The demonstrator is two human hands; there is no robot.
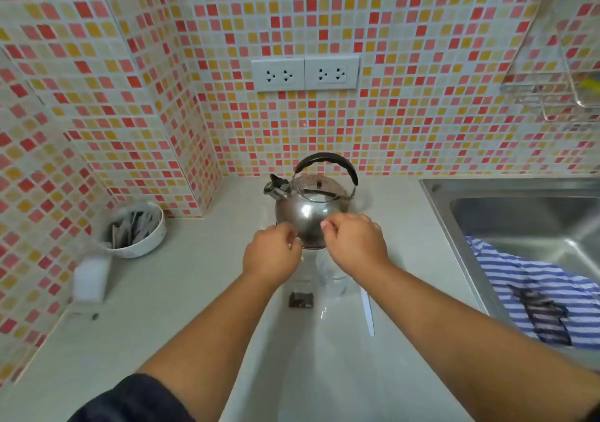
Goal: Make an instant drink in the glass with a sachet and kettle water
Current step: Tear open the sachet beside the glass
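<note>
Both hands raised over the bench, in front of the steel kettle (310, 207). Left hand (272, 256) and right hand (355, 243) curled, fingertips pinched toward each other; sachet probably between them, too blurred to confirm. Clear glass (331, 275) directly below, nearer the right hand, upright, mouth partly hidden.

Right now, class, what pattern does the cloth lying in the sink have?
Blue and white stripes on the cloth in the sink, seen in the head view.
</note>
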